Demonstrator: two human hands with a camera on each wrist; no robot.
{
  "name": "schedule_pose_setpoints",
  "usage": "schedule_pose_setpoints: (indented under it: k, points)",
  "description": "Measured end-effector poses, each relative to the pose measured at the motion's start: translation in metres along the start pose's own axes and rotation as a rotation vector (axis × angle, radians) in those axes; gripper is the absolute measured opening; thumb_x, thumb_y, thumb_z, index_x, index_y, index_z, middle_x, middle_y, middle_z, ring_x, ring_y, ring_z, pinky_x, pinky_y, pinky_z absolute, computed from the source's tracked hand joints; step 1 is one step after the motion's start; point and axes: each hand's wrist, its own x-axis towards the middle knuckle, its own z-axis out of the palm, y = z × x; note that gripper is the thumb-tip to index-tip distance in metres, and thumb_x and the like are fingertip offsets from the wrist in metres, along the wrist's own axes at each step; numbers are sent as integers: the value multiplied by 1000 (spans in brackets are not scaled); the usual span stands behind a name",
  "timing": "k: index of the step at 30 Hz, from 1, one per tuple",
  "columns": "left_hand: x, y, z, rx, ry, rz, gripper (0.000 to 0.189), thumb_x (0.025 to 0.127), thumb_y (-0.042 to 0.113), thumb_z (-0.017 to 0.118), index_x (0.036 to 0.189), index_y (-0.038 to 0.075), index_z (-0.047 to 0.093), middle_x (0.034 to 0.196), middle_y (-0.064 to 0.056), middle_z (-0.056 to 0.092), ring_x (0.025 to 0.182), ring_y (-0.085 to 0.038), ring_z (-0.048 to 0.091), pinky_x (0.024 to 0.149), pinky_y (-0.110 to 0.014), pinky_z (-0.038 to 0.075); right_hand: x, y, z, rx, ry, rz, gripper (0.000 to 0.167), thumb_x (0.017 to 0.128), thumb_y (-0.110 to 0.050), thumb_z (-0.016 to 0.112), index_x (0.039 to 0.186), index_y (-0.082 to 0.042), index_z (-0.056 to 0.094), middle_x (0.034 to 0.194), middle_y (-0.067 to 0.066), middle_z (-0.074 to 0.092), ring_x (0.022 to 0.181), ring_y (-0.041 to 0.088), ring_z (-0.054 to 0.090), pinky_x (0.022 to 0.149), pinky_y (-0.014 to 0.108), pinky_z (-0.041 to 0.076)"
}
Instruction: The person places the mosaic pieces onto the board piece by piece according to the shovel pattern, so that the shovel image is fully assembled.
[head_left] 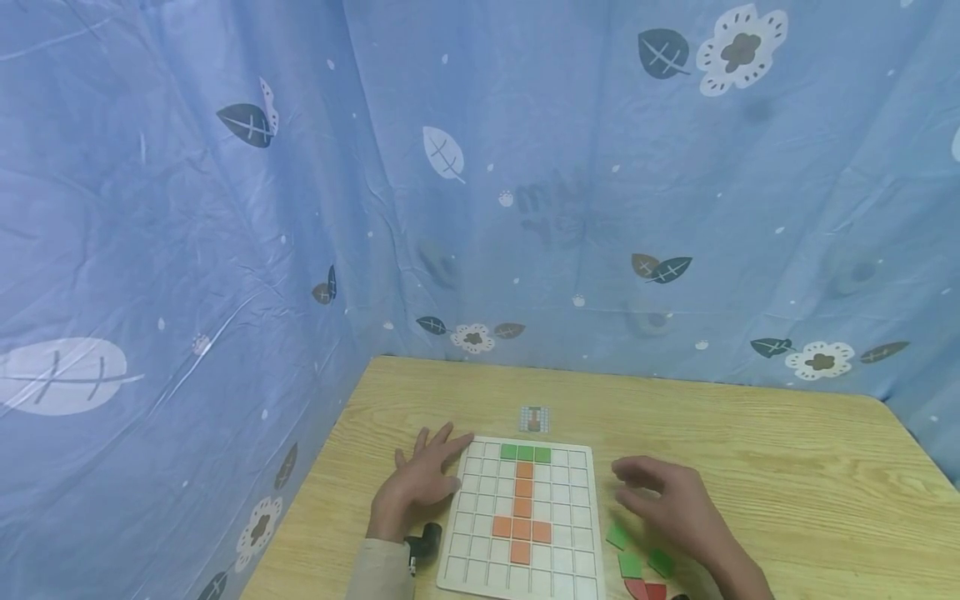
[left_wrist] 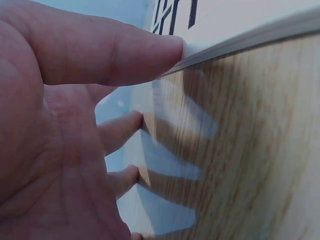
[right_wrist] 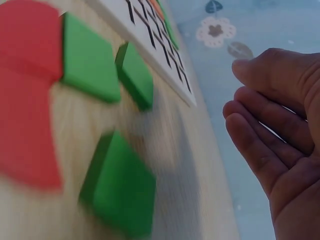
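A white grid board (head_left: 573,521) lies on the wooden table. Three green squares (head_left: 526,453) sit in a row near its far edge, and several orange squares (head_left: 522,507) form a cross shape below them. My left hand (head_left: 420,477) rests at the board's left side with fingers spread; in the left wrist view its thumb (left_wrist: 145,57) touches the board's edge. To the right of the board, my right hand (head_left: 675,504) hovers with loosely bent fingers, and nothing shows between them. Near it lie three loose green squares (right_wrist: 122,185) and two red curved pieces (right_wrist: 30,125).
A small printed card (head_left: 534,419) with a grid pattern lies beyond the board's far edge. Blue patterned curtains (head_left: 525,208) hang behind the table (head_left: 787,467) and along its left side. A black device (head_left: 425,542) is at the left wrist.
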Motion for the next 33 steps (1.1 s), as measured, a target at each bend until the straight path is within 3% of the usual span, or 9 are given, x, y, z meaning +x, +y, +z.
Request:
schedule_pose_setpoints:
  k: [8, 15, 22, 25, 33]
  points:
    - [2, -6, 2, -9, 0, 3, 85, 84, 8, 66, 165, 30, 51, 181, -18, 26, 166, -59, 5, 118, -93, -8, -30, 10, -22, 3, -26, 35, 31, 89, -21, 91, 118, -18, 82, 112, -5, 84, 101, 4, 78, 89, 25, 65]
    - [0, 2, -1, 34, 2, -16, 84, 84, 7, 68, 164, 27, 53, 181, -17, 28, 167, -58, 9, 120, -92, -4, -42, 24, -32, 80, -205, 65, 36, 94, -23, 87, 127, -13, 79, 126, 5, 81, 108, -3, 74, 89, 20, 63]
    - [6, -10, 6, 14, 9, -12, 85, 83, 9, 65, 165, 29, 52, 181, -16, 27, 167, -57, 6, 120, -91, -8, -42, 35, -31, 185, -423, 66, 37, 98, -20, 81, 133, -12, 76, 130, 10, 80, 111, -3, 74, 88, 20, 62]
    - [3, -5, 3, 14, -4, -7, 85, 84, 8, 66, 165, 27, 51, 181, -18, 26, 167, -58, 6, 119, -91, -8, -43, 40, -32, 227, -495, 98, 35, 99, -18, 78, 133, -11, 76, 129, 11, 80, 110, -3, 73, 86, 20, 62]
    - [0, 0, 1, 22, -2, -2, 84, 84, 7, 67, 164, 26, 53, 181, -16, 28, 166, -58, 9, 119, -93, -5, -57, 57, -38, 184, -494, 63, 30, 101, -12, 74, 131, -10, 77, 124, 0, 82, 111, -6, 71, 87, 18, 59]
